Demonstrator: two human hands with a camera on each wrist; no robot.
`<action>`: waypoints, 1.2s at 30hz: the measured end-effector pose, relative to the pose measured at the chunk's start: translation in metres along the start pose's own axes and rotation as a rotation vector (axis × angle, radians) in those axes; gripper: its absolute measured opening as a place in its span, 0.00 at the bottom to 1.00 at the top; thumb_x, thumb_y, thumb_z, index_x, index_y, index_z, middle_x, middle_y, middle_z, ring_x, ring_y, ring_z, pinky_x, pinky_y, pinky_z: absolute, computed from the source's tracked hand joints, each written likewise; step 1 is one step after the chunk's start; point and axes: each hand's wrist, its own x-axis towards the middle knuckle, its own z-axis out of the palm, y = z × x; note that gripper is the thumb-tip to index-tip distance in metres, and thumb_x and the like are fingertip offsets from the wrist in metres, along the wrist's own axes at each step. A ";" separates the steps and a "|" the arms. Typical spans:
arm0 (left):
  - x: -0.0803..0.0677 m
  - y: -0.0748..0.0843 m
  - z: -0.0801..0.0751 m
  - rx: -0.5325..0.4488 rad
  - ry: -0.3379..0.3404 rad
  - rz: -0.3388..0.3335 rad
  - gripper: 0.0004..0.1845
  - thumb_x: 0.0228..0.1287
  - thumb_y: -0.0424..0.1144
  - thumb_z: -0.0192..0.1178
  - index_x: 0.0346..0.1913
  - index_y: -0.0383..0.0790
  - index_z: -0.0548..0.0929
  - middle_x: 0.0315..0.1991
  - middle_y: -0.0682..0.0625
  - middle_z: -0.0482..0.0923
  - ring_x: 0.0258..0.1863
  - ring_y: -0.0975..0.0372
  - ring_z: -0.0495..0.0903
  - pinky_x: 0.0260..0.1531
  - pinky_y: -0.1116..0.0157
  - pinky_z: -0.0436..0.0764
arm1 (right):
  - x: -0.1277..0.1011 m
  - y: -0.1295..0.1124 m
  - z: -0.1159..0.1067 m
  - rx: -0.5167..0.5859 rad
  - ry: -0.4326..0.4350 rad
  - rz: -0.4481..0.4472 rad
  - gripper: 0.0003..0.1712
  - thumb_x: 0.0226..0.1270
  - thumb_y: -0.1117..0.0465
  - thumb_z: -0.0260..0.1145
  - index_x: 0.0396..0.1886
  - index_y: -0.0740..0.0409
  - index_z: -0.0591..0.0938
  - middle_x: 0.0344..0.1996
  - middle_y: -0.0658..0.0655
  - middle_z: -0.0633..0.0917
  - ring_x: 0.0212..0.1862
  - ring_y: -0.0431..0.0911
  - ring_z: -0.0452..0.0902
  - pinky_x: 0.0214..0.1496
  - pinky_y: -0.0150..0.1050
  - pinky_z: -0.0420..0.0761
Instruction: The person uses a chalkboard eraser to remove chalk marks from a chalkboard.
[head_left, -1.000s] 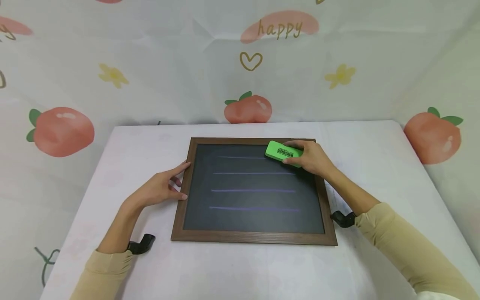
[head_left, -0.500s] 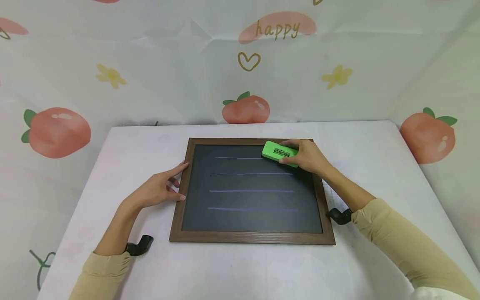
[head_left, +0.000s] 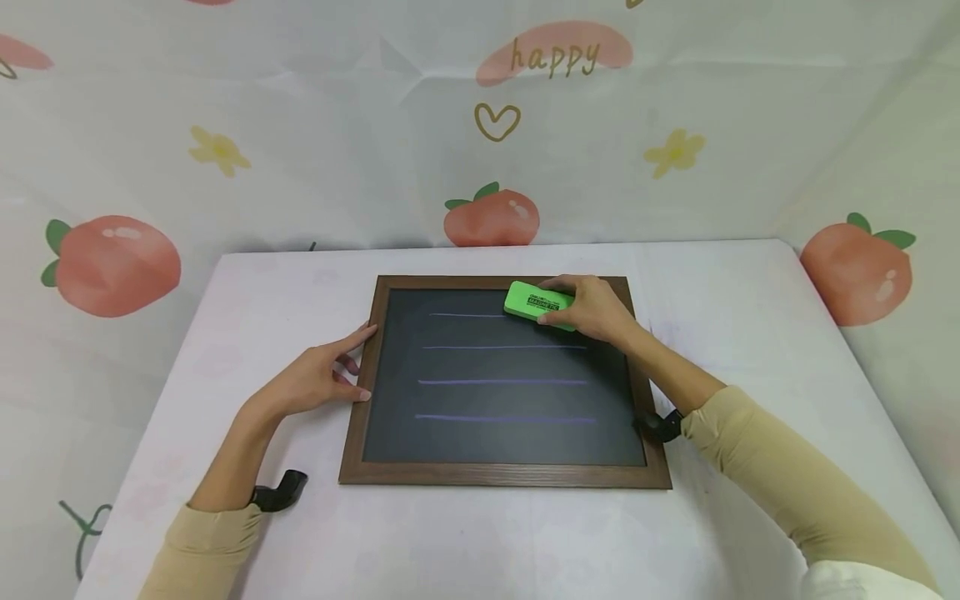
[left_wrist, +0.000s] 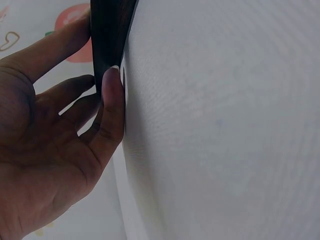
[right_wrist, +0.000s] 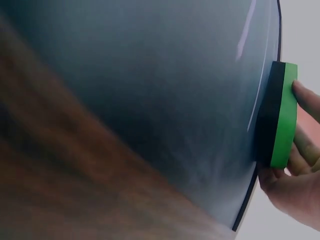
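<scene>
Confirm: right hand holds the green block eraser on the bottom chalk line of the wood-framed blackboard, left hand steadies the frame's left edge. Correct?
Not quite. The right hand holds the green block eraser on the top chalk line, not the bottom one, as the head view shows. The left hand does steady the wood-framed blackboard at its left edge.

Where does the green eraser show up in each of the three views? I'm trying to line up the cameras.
Head view: the green eraser lies on the chalkboard's upper right part, at the top chalk line, under the right hand.
Left wrist view: not in it; only the left hand at the frame.
Right wrist view: at the right edge, flat on the board.
Shared landmark: the chalkboard's dark wooden frame.
</scene>
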 end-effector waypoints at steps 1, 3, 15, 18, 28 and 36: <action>0.000 0.000 0.000 -0.003 -0.002 0.001 0.54 0.53 0.39 0.76 0.79 0.45 0.54 0.44 0.42 0.78 0.32 0.61 0.80 0.38 0.59 0.78 | 0.000 -0.001 0.001 -0.002 0.003 0.003 0.34 0.53 0.52 0.79 0.61 0.54 0.82 0.51 0.59 0.84 0.46 0.52 0.73 0.51 0.46 0.71; 0.000 0.000 0.000 -0.003 -0.002 -0.001 0.54 0.53 0.39 0.76 0.79 0.45 0.54 0.44 0.42 0.78 0.32 0.61 0.80 0.38 0.59 0.78 | 0.000 -0.002 0.002 -0.005 0.008 0.008 0.34 0.53 0.52 0.79 0.61 0.54 0.82 0.51 0.59 0.84 0.46 0.52 0.73 0.50 0.46 0.71; 0.001 -0.001 0.001 -0.003 -0.005 -0.010 0.53 0.53 0.39 0.76 0.79 0.46 0.55 0.44 0.42 0.78 0.32 0.61 0.80 0.38 0.59 0.78 | 0.004 -0.009 0.010 -0.016 0.006 -0.026 0.33 0.54 0.49 0.79 0.61 0.49 0.82 0.52 0.56 0.84 0.47 0.50 0.75 0.52 0.47 0.73; 0.001 0.000 0.001 0.001 -0.006 -0.009 0.53 0.54 0.39 0.76 0.79 0.46 0.54 0.44 0.42 0.78 0.32 0.61 0.80 0.38 0.59 0.78 | 0.007 -0.013 0.014 -0.014 0.005 -0.036 0.33 0.54 0.49 0.79 0.60 0.49 0.82 0.53 0.56 0.85 0.48 0.49 0.76 0.53 0.47 0.73; 0.000 0.002 0.001 0.016 0.002 -0.008 0.53 0.53 0.40 0.76 0.79 0.45 0.55 0.43 0.43 0.79 0.34 0.60 0.81 0.38 0.58 0.78 | 0.014 -0.025 0.021 -0.008 -0.018 -0.053 0.33 0.54 0.50 0.79 0.60 0.51 0.82 0.55 0.56 0.84 0.49 0.48 0.76 0.54 0.45 0.74; 0.001 0.003 0.000 0.023 -0.001 0.003 0.53 0.53 0.39 0.76 0.79 0.44 0.55 0.42 0.43 0.79 0.32 0.61 0.80 0.37 0.59 0.78 | 0.018 -0.030 0.031 0.002 0.016 -0.076 0.33 0.53 0.50 0.80 0.60 0.52 0.83 0.49 0.55 0.85 0.44 0.48 0.74 0.49 0.43 0.73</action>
